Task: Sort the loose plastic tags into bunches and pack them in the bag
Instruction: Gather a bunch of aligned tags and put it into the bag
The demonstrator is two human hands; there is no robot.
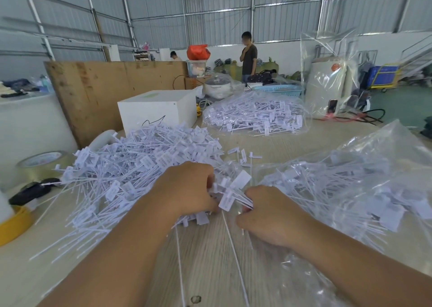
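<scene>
Two hands meet at the middle of the table [210, 255]. My left hand [187, 187] has its fingers curled round a bunch of tags [230, 194], and my right hand [268, 215] pinches the same bunch from the other side, the flat heads of the tags sticking up between my hands. Left of my hands and beyond them spreads the heap of loose tags [131, 166]. Just right of my right hand lies the clear bag [364, 189], tags already inside it. Farther back a second bag of tags [254, 117] rests near a white box [159, 110]. At the left edge sits a roll of tape [42, 164].
</scene>
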